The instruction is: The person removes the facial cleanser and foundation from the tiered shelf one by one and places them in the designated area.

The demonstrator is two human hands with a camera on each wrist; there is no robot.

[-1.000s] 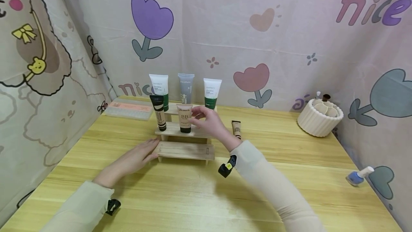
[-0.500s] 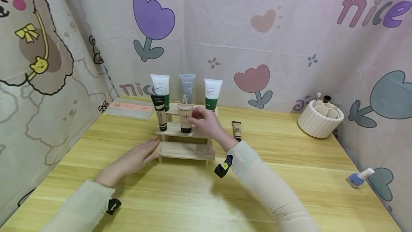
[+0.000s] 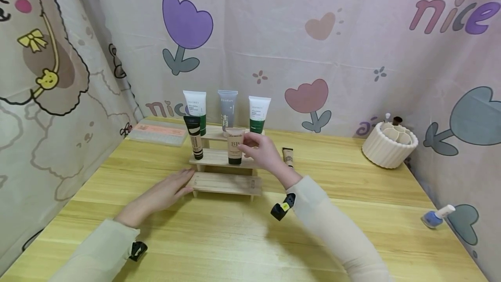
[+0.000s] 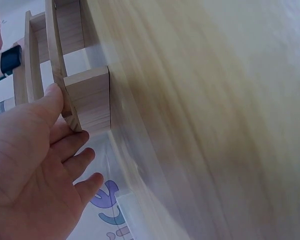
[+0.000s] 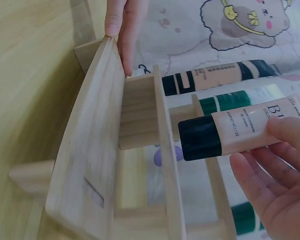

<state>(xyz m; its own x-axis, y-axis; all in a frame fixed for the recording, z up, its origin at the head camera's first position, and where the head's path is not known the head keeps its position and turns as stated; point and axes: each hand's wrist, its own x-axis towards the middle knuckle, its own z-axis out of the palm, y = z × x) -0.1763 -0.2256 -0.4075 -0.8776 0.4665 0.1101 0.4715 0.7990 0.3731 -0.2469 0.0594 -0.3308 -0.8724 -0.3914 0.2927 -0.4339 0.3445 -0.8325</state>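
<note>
In the head view my right hand (image 3: 263, 149) pinches a beige BB cream tube (image 3: 235, 145), upright, black cap down. Its cap is close to the middle step of the three-tier wooden stand (image 3: 225, 182); whether they touch I cannot tell. In the left wrist view my left hand (image 4: 30, 165) holds the left end of the lowest step between thumb and fingers. A beige-and-black striped tube (image 3: 194, 138) stands left on the middle step. Along the top step are a white-and-green tube (image 3: 195, 103), a grey-blue tube (image 3: 228, 108) and another white-and-green tube (image 3: 258, 112).
Right of the stand, a small beige tube (image 3: 288, 156) lies on the wooden table (image 3: 219, 238). A ribbed cream holder (image 3: 387, 147) with brushes stands at the back right. Blue nail polish (image 3: 433, 219) lies near the right edge. A flat pink-labelled pack (image 3: 158, 134) lies back left.
My right hand has shifted the BB cream tube to the right and slightly towards me, uncovering more of the grey-blue tube. My left hand stays at the stand's left end.
</note>
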